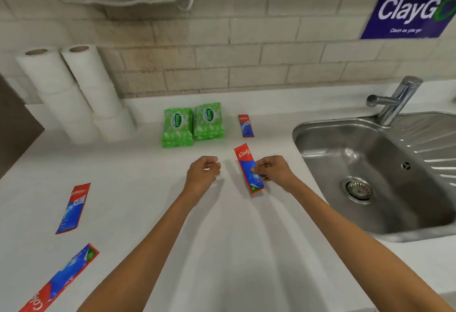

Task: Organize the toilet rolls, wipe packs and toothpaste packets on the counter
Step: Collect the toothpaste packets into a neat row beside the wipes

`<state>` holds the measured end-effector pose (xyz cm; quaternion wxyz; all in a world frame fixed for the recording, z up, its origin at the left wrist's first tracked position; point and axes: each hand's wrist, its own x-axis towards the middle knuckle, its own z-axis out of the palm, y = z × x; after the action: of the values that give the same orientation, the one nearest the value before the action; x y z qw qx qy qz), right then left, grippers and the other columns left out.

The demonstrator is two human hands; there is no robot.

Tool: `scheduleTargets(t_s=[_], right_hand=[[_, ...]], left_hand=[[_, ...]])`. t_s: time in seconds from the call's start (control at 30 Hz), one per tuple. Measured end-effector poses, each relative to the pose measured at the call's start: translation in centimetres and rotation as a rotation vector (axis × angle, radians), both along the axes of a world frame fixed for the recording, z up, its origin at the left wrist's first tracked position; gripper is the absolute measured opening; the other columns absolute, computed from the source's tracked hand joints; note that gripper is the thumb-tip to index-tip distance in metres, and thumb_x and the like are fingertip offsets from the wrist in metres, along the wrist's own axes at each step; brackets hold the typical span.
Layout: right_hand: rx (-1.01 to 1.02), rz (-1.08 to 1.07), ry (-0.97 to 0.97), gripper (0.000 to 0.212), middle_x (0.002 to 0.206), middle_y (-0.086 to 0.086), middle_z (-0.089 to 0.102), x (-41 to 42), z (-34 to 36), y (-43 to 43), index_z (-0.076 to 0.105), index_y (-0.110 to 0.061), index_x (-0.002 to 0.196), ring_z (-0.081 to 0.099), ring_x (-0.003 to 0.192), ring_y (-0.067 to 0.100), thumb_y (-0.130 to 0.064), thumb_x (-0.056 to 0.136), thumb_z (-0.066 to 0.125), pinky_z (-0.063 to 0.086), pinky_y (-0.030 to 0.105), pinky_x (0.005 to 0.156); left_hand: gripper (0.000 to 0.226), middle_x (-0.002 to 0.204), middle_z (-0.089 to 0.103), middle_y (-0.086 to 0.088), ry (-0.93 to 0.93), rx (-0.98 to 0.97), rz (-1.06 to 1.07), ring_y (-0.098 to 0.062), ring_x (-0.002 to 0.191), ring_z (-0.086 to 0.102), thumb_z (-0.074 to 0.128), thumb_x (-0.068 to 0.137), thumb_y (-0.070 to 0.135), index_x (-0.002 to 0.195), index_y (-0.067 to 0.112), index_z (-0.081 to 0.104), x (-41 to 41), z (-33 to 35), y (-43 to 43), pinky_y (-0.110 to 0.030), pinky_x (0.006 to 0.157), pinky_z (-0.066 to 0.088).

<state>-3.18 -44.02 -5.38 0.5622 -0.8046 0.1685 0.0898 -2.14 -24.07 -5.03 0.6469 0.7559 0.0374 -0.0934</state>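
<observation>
Colgate toothpaste packet [248, 171] in right hand [272, 172], beyond it Sanicare wipe packs [193, 124].

Toilet rolls [74, 94] are stacked in two white columns far left. Green wipe packs [193, 125] are piled in two stacks beside them. Red-blue toothpaste packets are scattered: one far right [245, 126], one pinched centrally [248, 166], two near left [73, 208] [61, 279].

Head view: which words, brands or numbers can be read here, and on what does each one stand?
"ClayGo", "Clean as you go": blue wall sign; its top line is blurred.
"Sanicare": both green wipe packs.
"Colg": toothpaste packet in the right hand.
"gate": packet at left.
"Col": packet at bottom left.
Far packet: too small.
</observation>
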Motion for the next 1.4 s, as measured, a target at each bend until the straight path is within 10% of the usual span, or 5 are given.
scheduleTargets(t_s=[0.2, 0.57, 0.87, 1.4], right_hand=[[-0.160, -0.129, -0.005, 0.027, 0.107, 0.020, 0.069, 5.5, -1.3, -5.9, 0.066, 0.004, 0.098, 0.067, 0.099, 0.030, -0.015, 0.080, 0.072, 0.055, 0.040, 0.083], [-0.345, -0.141, -0.050, 0.036, 0.109, 0.018, 0.067, 12.2, -3.7, -8.8, 0.060, -0.001, 0.117, 0.065, 0.099, 0.028, -0.018, 0.086, 0.064, 0.049, 0.028, 0.072], [-1.046, 0.630, -0.235, 0.057, 0.159, 0.000, 0.013, 11.8, -5.3, -12.2, 0.028, -0.030, 0.146, 0.008, 0.147, 0.023, -0.041, 0.094, 0.046, 0.012, 0.043, 0.117], [-0.977, 0.597, -0.134, 0.052, 0.160, -0.004, 0.007, 18.0, -6.1, -10.0, 0.015, -0.026, 0.150, -0.002, 0.148, 0.017, -0.039, 0.101, 0.027, -0.005, 0.046, 0.118]], left_hand=[[0.018, 0.084, 0.064, -0.003, -0.006, 0.074, -0.110, -0.015, 0.070, 0.061, 0.050, 0.090, 0.001, 0.091, 0.017, 0.060, 2.8, -0.9, -4.4, -0.023, 0.066, 0.046], [0.017, 0.079, 0.063, -0.001, 0.048, 0.099, -0.088, -0.014, 0.069, 0.060, 0.050, 0.091, 0.002, 0.102, 0.009, 0.061, 7.7, -2.9, -8.7, -0.020, 0.066, 0.047], [0.013, 0.078, 0.063, -0.002, 0.057, 0.132, -0.090, -0.013, 0.069, 0.058, 0.054, 0.090, 0.004, 0.097, 0.011, 0.062, 8.4, -4.3, -9.3, -0.005, 0.055, 0.044], [0.024, 0.080, 0.063, 0.002, 0.057, 0.127, -0.105, -0.015, 0.069, 0.060, 0.052, 0.090, 0.003, 0.084, 0.025, 0.060, 9.1, -4.1, -7.8, -0.029, 0.079, 0.049]])
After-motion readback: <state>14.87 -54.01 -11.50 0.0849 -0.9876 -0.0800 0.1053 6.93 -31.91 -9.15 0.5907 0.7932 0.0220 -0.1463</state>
